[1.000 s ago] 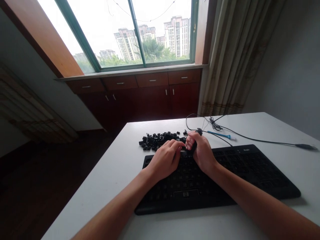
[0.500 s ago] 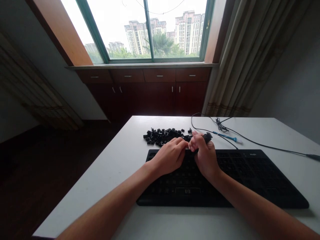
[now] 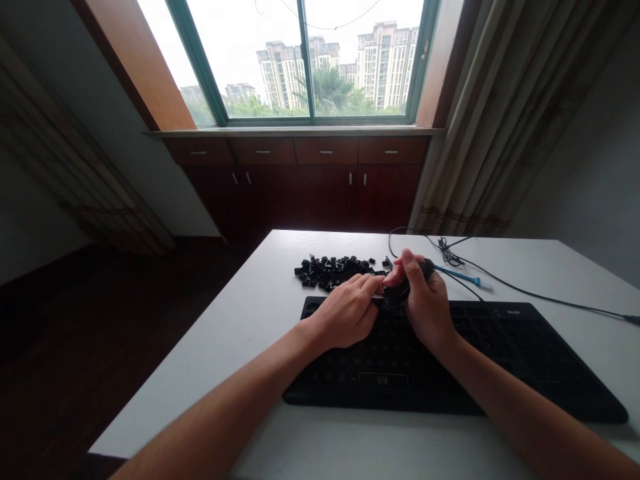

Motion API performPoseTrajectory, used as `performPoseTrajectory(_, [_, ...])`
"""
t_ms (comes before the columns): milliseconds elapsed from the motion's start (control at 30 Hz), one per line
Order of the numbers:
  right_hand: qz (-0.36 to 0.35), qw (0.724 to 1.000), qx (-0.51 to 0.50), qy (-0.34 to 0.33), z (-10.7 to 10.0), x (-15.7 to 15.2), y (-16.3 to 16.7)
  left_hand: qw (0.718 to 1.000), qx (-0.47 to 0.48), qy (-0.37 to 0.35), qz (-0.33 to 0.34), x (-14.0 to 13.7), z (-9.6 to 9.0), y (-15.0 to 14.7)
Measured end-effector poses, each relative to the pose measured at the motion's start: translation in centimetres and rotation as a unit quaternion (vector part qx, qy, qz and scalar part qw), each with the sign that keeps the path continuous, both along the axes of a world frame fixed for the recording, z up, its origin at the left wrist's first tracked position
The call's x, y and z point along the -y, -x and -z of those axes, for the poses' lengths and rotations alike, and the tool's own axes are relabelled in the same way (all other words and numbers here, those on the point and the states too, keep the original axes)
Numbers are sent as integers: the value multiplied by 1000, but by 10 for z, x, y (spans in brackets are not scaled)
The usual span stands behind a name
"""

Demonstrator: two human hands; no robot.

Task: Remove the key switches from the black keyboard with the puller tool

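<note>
A black keyboard [image 3: 480, 373] lies on the white table, many of its keycaps off on the part between my arms. Over its back edge, my left hand [image 3: 350, 310] is closed, fingertips pressed together; what they pinch, if anything, is hidden. Close beside it, my right hand [image 3: 425, 300] is wrapped round a black-handled tool [image 3: 427, 268], thumb raised. The tool's working end is hidden between the hands. Just behind my left hand spreads a heap of loose black keycaps [image 3: 333, 270].
A blue stick-like brush [image 3: 460, 275] lies behind my right hand. The black cable [image 3: 540, 297] runs in a loose bundle across the back right of the white table [image 3: 210, 373]. Beyond stand a wooden cabinet [image 3: 295, 193], a window and curtains.
The view has shifted slightly, so everything sits a little further right. My right hand has turned and drawn a little away from my left hand, showing a dark gap between them.
</note>
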State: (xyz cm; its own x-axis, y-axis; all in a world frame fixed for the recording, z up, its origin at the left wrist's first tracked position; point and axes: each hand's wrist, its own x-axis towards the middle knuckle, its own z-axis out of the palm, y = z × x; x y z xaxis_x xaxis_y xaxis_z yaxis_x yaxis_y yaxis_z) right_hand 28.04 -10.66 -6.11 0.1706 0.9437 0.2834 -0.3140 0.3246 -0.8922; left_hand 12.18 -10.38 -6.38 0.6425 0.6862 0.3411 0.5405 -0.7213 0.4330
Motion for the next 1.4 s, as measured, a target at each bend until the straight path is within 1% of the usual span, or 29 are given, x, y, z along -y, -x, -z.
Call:
performPoseTrajectory(100, [-4,998,-62,-8,-5,1,2,1000,-7,-4,1,1,2,1])
performPoseTrajectory(200, [-15,996,-79,24,-10,0,2,1000,-13,-8,1,1,3,2])
performPoseTrajectory(300, [-13,997,-71,42,-13,-1,3,1000,-19,-11,-1,0,3,2])
performPoseTrajectory(533, [-18,999,1,32,-9,3,14,999,-31,-17,-3,0,3,1])
performPoseTrajectory(700, [-20,1000,13,16,-6,5,16,999,-45,-24,-8,0,1,0])
performPoseTrajectory(800, [-21,1000,-7,5,-3,5,15,998,-52,-27,-7,0,1,0])
performPoseTrajectory(900, [-21,999,-35,9,-2,2,13,998,-50,-23,-8,0,2,0])
performPoseTrajectory(1067, [6,993,-103,60,-2,-5,9,998,-51,-22,-9,0,4,0])
performPoseTrajectory(1167, [21,988,-133,77,-2,-8,8,997,-65,-29,14,1,1,0])
performPoseTrajectory(1300, [40,984,-154,80,-3,-10,7,995,-71,-31,57,3,-4,1])
performPoseTrajectory(1400, [53,982,-164,82,-4,-9,8,996,-59,-21,63,4,-4,-3])
